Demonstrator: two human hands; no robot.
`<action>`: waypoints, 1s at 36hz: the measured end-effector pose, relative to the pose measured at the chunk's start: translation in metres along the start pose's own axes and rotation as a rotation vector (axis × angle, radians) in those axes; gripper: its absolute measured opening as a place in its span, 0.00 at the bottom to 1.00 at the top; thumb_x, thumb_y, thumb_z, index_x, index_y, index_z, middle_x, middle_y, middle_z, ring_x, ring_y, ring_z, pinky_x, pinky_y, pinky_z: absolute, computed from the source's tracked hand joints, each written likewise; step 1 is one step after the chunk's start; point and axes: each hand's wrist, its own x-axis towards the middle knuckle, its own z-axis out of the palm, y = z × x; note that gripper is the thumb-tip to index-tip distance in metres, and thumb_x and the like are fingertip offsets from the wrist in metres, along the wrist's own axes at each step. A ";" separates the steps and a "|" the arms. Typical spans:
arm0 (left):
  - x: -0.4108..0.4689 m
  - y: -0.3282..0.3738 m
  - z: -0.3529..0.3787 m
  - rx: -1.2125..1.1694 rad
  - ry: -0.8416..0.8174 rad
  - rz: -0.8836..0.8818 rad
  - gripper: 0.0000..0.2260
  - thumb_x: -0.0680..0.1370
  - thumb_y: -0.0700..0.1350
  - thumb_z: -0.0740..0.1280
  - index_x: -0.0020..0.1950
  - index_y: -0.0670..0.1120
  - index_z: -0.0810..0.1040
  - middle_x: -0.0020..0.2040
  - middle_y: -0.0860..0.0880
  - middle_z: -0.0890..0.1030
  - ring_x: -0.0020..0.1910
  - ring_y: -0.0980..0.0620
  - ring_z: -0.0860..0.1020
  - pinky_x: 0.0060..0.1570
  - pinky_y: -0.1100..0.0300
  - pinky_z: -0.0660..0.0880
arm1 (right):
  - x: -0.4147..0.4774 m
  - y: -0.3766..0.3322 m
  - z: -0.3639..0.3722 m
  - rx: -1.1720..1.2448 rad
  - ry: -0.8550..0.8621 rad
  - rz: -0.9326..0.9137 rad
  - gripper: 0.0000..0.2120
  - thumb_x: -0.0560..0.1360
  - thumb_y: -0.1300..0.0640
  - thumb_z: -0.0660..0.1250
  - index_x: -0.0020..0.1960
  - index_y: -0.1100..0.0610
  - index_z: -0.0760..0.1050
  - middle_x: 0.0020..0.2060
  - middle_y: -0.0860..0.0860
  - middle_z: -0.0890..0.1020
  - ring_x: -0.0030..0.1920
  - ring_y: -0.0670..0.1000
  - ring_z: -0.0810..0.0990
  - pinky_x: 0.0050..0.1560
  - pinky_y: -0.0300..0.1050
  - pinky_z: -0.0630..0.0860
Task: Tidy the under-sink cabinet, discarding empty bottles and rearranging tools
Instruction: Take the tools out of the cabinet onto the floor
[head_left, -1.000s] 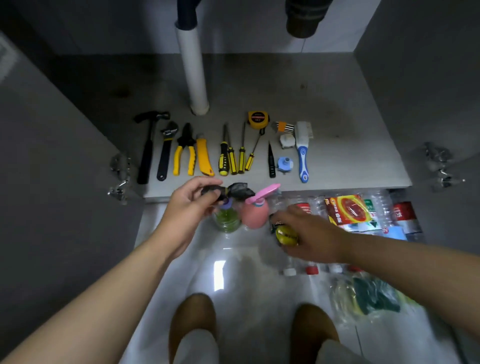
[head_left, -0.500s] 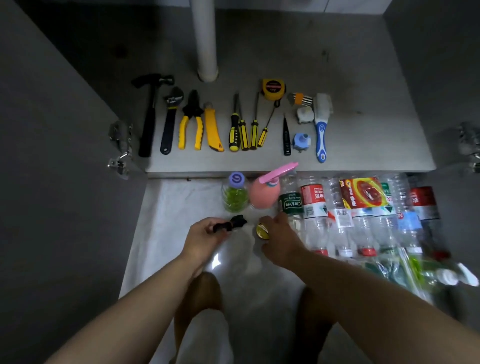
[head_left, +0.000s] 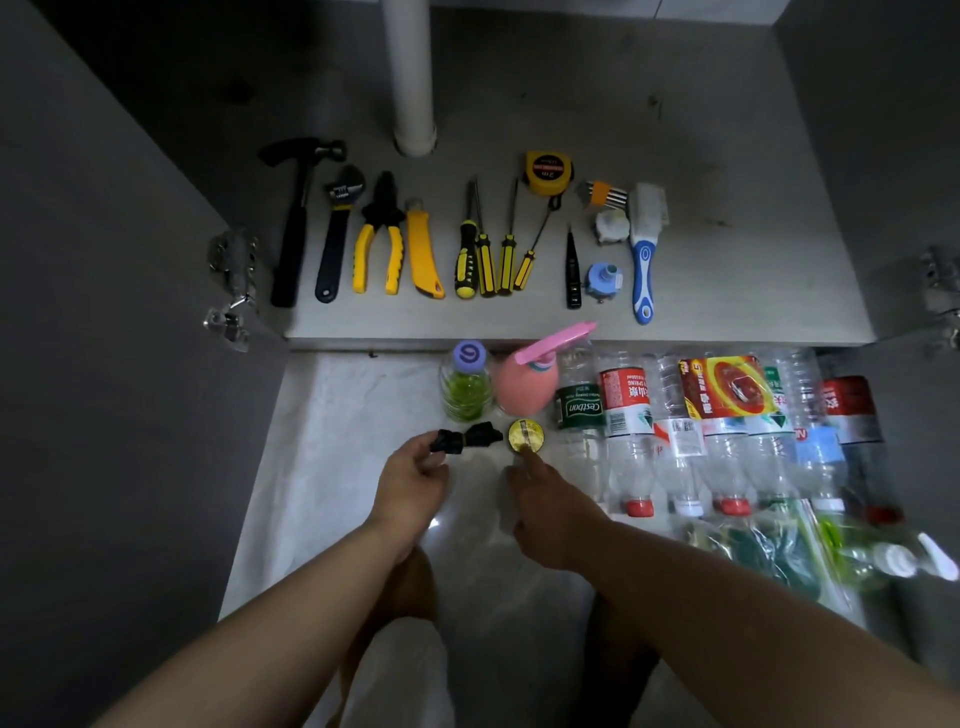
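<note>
**Desk:** What's the head camera giving you?

**Operator:** I see the left hand (head_left: 410, 480) pinching a small black plastic piece (head_left: 467, 438) between thumb and curled fingers, low over the pale floor (head_left: 337, 441). I can't tell what it belongs to; perhaps it's a cap or nozzle. I read it as being held clear while its place is decided.

**Desk:** And the other one?

**Operator:** The right hand (head_left: 550, 512) grips nothing. Its forefinger is straight, with the tip against the near rim of a little yellow tin (head_left: 525, 434). The tin stands just in front of the pink pump bottle (head_left: 527, 382) and the green bottle (head_left: 466, 387). The other fingers are hidden behind the knuckles. I'd say it's nudging the tin into line.

**Desk:** Where are the bottles and tools?

**Operator:** The clear bottles (head_left: 675, 431) lie side by side to the right of the pink one, outside the cabinet. I'd guess they're staged for discarding. The tools, from the hammer (head_left: 293, 228) through to the blue-handled brush (head_left: 643, 260), sit in one row along the front of the cabinet floor (head_left: 753, 291). Their handles point toward me, which makes them easy to reach.
</note>
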 end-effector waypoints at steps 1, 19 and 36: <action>-0.002 0.003 0.001 -0.022 -0.029 -0.006 0.18 0.82 0.36 0.63 0.71 0.45 0.77 0.62 0.49 0.81 0.61 0.51 0.79 0.52 0.74 0.73 | 0.001 -0.001 -0.001 -0.001 -0.003 0.009 0.38 0.77 0.56 0.66 0.80 0.61 0.52 0.80 0.61 0.42 0.76 0.61 0.60 0.71 0.54 0.69; 0.012 0.033 -0.015 0.006 0.078 0.063 0.11 0.77 0.33 0.65 0.53 0.45 0.82 0.50 0.48 0.83 0.52 0.48 0.81 0.57 0.51 0.80 | -0.005 0.065 -0.143 0.123 0.823 0.275 0.06 0.80 0.58 0.60 0.48 0.56 0.75 0.44 0.56 0.79 0.40 0.58 0.79 0.42 0.51 0.79; 0.013 0.079 -0.042 -0.226 0.191 0.125 0.12 0.81 0.34 0.63 0.51 0.49 0.81 0.50 0.51 0.82 0.51 0.51 0.82 0.57 0.49 0.81 | 0.026 0.106 -0.203 0.611 0.586 0.589 0.16 0.75 0.50 0.72 0.54 0.63 0.79 0.49 0.59 0.83 0.50 0.59 0.82 0.54 0.55 0.81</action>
